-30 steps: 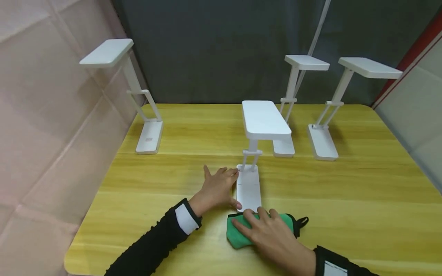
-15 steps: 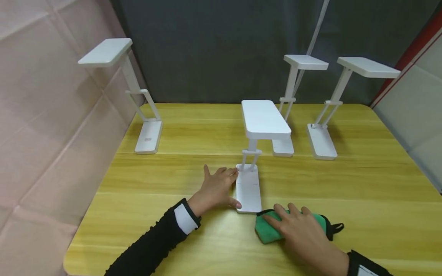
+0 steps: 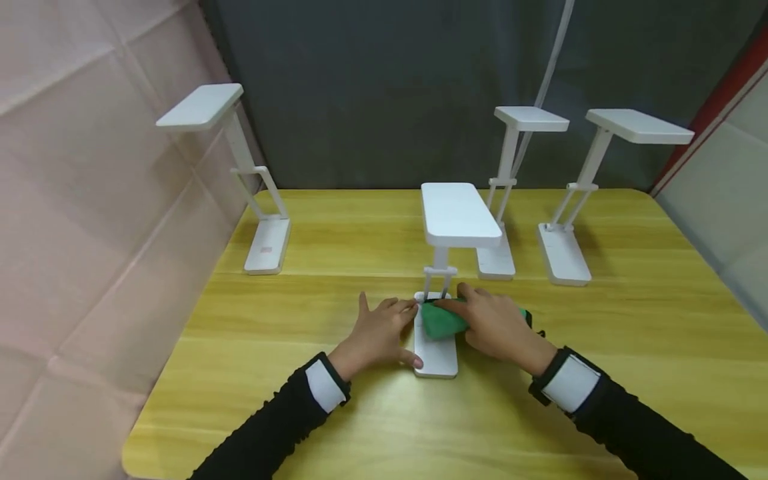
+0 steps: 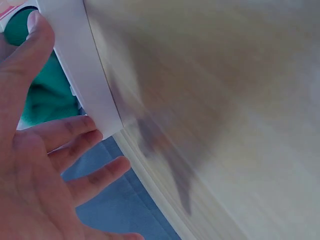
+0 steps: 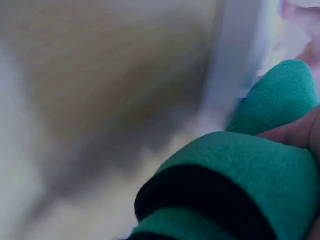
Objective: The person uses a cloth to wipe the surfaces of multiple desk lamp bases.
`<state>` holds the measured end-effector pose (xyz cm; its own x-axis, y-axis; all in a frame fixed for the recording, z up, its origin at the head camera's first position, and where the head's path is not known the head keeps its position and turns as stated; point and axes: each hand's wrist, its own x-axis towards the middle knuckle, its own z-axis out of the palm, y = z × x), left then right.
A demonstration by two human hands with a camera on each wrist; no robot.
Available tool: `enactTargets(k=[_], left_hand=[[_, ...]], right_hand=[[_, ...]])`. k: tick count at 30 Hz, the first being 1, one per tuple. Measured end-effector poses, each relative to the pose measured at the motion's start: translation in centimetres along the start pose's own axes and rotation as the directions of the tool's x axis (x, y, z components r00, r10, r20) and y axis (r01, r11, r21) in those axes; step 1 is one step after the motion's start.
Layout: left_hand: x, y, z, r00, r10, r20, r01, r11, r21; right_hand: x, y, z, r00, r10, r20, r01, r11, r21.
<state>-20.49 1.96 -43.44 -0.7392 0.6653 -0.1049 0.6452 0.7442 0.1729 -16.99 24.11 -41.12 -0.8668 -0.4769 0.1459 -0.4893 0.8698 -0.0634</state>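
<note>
A white folding desk lamp (image 3: 459, 217) stands mid-table, its flat base (image 3: 435, 360) toward me. My left hand (image 3: 378, 337) touches the left side of this base, fingers spread, thumb at the near corner and fingertips by the far corner. In the left wrist view, the thumb and index finger of the left hand (image 4: 45, 165) lie at the base's edge (image 4: 85, 65). My right hand (image 3: 495, 323) grips a folded green cloth (image 3: 441, 322) with black trim, which lies across the base just below the hinged stem. Fleecy folds of the cloth (image 5: 220, 152) fill the right wrist view.
One similar white lamp (image 3: 267, 247) stands at the table's left. Two more, a middle lamp (image 3: 497, 260) and a right lamp (image 3: 564, 257), stand behind my right hand. The wooden table (image 3: 270, 373) meets a dark backdrop (image 3: 360, 100) and a pale left wall (image 3: 108, 267).
My right hand first slid the cloth rightward along the table in front of the base, then brought it forward and left onto the base. My left hand stayed at the base.
</note>
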Motion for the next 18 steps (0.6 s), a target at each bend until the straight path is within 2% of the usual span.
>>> enactTargets(k=[4,10,14,16,18], left_hand=[[-0.1,0.2,0.3,1.0,0.015,-0.012,-0.015,1.0,0.001],[-0.2,0.1,0.1,1.0,0.005,-0.019,-0.005,1.0,-0.002],[0.0,0.0,-0.1,1.0,0.013,-0.016,-0.013,1.0,-0.009],[0.1,0.0,-0.1,1.0,0.015,-0.013,-0.015,1.0,-0.008],[0.3,0.0,0.0,1.0,0.016,-0.008,-0.016,1.0,-0.003]], right_hand=[[-0.7,0.1,0.9,0.999,0.028,0.037,-0.03,0.998,0.05],[-2.9,-1.0,0.6,0.994,-0.038,0.103,0.022,0.988,0.15],[-4.6,-1.7,0.0,0.983,-0.076,0.168,0.034,0.969,0.243],[-5.2,-1.8,-0.5,0.973,-0.112,0.204,0.044,0.95,0.309],[-5.3,-1.5,-1.2,0.97,-0.129,0.204,0.048,0.932,0.36]])
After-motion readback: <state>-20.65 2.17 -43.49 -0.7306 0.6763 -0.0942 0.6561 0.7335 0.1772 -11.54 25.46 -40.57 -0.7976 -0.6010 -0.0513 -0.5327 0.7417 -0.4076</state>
